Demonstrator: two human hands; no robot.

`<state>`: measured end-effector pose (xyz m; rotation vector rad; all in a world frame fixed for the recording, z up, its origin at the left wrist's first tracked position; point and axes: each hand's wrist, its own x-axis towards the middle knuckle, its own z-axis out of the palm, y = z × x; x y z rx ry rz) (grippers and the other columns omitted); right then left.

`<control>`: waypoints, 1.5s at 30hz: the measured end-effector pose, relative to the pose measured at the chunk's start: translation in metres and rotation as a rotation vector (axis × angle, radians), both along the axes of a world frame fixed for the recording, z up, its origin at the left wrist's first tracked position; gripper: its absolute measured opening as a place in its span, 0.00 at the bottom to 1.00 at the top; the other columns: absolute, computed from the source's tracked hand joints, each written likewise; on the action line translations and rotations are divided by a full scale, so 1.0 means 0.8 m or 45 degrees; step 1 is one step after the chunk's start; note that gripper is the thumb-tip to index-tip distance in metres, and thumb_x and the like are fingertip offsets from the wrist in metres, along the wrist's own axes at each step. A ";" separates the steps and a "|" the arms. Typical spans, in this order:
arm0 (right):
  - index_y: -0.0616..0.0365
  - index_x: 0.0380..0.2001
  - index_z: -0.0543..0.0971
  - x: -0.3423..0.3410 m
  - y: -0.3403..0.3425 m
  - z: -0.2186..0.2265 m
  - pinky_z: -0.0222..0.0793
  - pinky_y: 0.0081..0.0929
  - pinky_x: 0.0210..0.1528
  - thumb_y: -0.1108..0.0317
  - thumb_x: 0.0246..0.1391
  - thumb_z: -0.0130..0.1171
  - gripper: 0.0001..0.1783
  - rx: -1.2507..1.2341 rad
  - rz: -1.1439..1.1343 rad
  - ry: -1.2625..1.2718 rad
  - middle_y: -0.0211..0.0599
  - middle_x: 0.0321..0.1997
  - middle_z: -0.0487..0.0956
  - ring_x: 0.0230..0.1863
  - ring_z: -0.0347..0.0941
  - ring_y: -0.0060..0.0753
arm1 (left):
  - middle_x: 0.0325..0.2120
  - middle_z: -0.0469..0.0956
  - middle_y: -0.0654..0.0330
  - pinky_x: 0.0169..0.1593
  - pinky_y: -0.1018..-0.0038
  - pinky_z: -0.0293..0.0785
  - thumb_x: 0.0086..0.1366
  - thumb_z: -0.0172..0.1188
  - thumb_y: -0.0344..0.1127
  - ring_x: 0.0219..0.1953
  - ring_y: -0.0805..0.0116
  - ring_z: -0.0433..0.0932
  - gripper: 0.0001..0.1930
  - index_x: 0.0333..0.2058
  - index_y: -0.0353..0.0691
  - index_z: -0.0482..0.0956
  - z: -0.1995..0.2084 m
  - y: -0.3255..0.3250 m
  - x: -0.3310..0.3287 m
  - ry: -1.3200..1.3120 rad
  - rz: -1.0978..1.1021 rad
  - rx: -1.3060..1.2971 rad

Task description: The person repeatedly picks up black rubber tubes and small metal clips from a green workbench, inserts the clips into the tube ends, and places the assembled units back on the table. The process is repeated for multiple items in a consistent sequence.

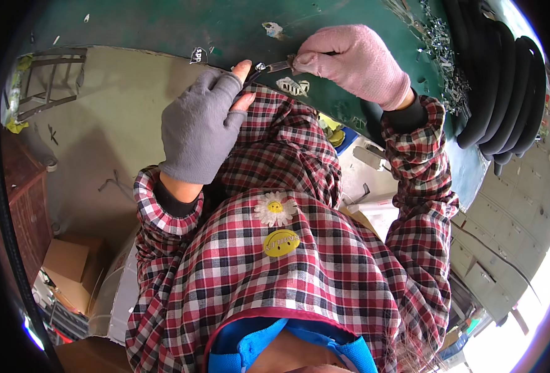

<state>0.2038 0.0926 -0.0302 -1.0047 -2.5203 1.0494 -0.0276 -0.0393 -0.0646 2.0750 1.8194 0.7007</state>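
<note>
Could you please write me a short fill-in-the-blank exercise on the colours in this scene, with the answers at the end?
1. The glove on the left hand is ____ in colour.
2. The glove on the right hand is ____ in colour.
3. Both hands work near the edge of a tabletop whose colour is ____.
4. The thick tubes bundled at the picture's right are ____ in colour.

Missing words: grey; pink; green; black.

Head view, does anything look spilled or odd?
Small metallic-looking pieces lie strewn on the green tabletop beside the black tubes, perhaps spilled. The left hand wears a grey glove, the right hand a mismatched pink glove.
</note>
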 end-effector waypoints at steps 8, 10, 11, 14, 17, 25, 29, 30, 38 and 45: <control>0.53 0.36 0.88 -0.015 0.014 0.008 0.78 0.29 0.41 0.56 0.60 0.64 0.13 -0.060 0.172 -0.204 0.37 0.32 0.85 0.34 0.81 0.38 | 0.33 0.78 0.59 0.34 0.64 0.75 0.62 0.67 0.38 0.31 0.55 0.79 0.23 0.57 0.51 0.80 0.002 -0.006 0.000 -0.043 -0.016 -0.030; 0.58 0.37 0.87 -0.013 0.017 0.009 0.77 0.28 0.38 0.55 0.61 0.66 0.15 -0.208 0.205 -0.157 0.37 0.29 0.84 0.31 0.80 0.33 | 0.33 0.77 0.59 0.33 0.64 0.75 0.62 0.67 0.38 0.30 0.55 0.79 0.23 0.57 0.51 0.80 0.007 -0.009 0.002 -0.042 -0.027 -0.006; 0.56 0.33 0.85 -0.014 0.014 0.020 0.75 0.33 0.37 0.55 0.60 0.64 0.15 -0.189 0.221 -0.222 0.41 0.28 0.82 0.31 0.79 0.40 | 0.33 0.77 0.59 0.33 0.64 0.75 0.62 0.67 0.38 0.30 0.55 0.79 0.23 0.57 0.51 0.80 0.011 -0.013 0.004 -0.041 -0.034 0.007; 0.53 0.25 0.81 -0.021 0.009 0.046 0.71 0.44 0.35 0.52 0.59 0.61 0.17 -0.118 0.260 -0.345 0.47 0.25 0.77 0.32 0.75 0.55 | 0.32 0.76 0.59 0.33 0.64 0.74 0.62 0.67 0.37 0.29 0.55 0.78 0.23 0.57 0.51 0.80 0.012 -0.020 0.006 -0.028 -0.036 0.058; 0.53 0.25 0.80 -0.023 0.008 0.044 0.70 0.44 0.32 0.47 0.61 0.60 0.21 -0.047 0.269 -0.353 0.46 0.23 0.77 0.30 0.74 0.56 | 0.31 0.76 0.59 0.32 0.64 0.74 0.61 0.67 0.36 0.28 0.56 0.77 0.23 0.56 0.50 0.81 0.014 -0.021 0.007 -0.054 -0.041 0.058; 0.54 0.23 0.79 -0.027 0.005 0.047 0.69 0.46 0.31 0.48 0.59 0.60 0.21 -0.017 0.263 -0.463 0.48 0.23 0.75 0.29 0.74 0.57 | 0.30 0.76 0.58 0.30 0.65 0.72 0.60 0.68 0.34 0.27 0.56 0.77 0.22 0.55 0.49 0.82 0.013 -0.019 0.008 -0.107 -0.050 0.075; 0.53 0.25 0.81 -0.034 0.009 0.045 0.71 0.45 0.33 0.49 0.58 0.61 0.19 0.014 0.285 -0.467 0.47 0.24 0.77 0.30 0.76 0.56 | 0.30 0.76 0.58 0.31 0.66 0.73 0.59 0.69 0.33 0.27 0.56 0.77 0.22 0.55 0.48 0.82 0.014 -0.013 0.005 -0.100 -0.067 0.045; 0.52 0.26 0.82 -0.042 0.007 0.046 0.71 0.44 0.33 0.50 0.58 0.61 0.18 -0.010 0.277 -0.463 0.46 0.24 0.78 0.31 0.76 0.55 | 0.31 0.77 0.57 0.32 0.66 0.73 0.59 0.69 0.33 0.27 0.56 0.78 0.22 0.55 0.48 0.82 0.012 -0.012 0.004 -0.110 -0.059 0.048; 0.53 0.31 0.85 -0.045 0.012 0.036 0.73 0.42 0.35 0.52 0.57 0.63 0.15 -0.081 0.361 -0.329 0.43 0.28 0.81 0.33 0.79 0.50 | 0.31 0.77 0.56 0.33 0.66 0.74 0.59 0.69 0.32 0.29 0.55 0.79 0.22 0.54 0.48 0.83 0.010 -0.012 0.001 -0.135 -0.045 0.028; 0.54 0.36 0.87 -0.040 0.008 0.033 0.76 0.35 0.38 0.51 0.54 0.67 0.17 -0.247 0.224 -0.527 0.41 0.31 0.84 0.32 0.81 0.39 | 0.34 0.79 0.56 0.34 0.61 0.75 0.65 0.64 0.39 0.33 0.51 0.79 0.19 0.55 0.48 0.81 0.013 -0.010 0.004 0.046 -0.155 0.012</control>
